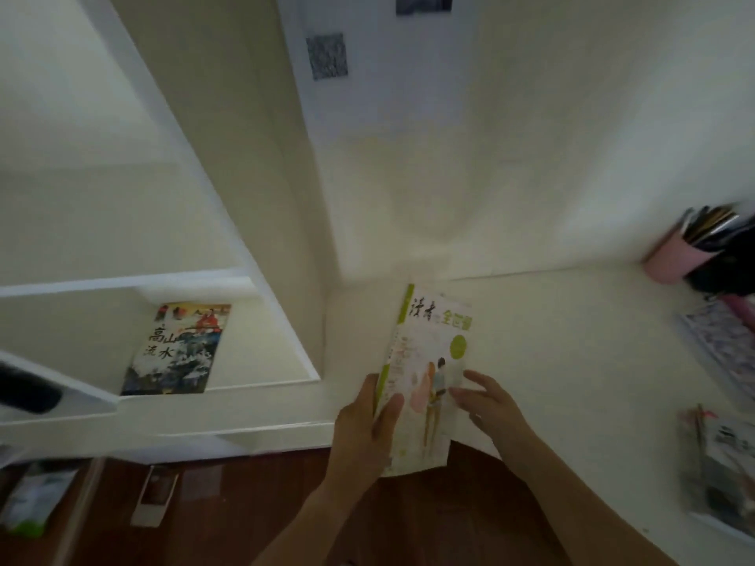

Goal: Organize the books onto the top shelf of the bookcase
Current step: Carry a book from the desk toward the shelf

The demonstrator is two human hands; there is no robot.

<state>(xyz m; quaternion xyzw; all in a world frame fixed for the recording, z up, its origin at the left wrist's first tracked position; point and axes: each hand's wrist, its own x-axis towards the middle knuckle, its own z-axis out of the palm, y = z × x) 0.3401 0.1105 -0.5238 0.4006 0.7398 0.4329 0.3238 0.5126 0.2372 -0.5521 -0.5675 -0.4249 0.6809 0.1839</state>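
Observation:
My left hand (367,426) grips a thin white and green book (433,361) by its left edge near the bottom, thumb on the cover. The book is held over the white desk (572,361), its top pointing away from me. My right hand (486,398) lies at the book's right edge with fingers spread, touching the cover. A second book with a dark painted cover (175,349) lies flat on a white shelf of the bookcase (261,279) to the left.
A pink pen holder (674,259) stands at the desk's far right corner beside a black object. More books (719,467) are stacked along the desk's right edge. Below is a dark wooden floor with a small card (153,500) and a packet (32,500).

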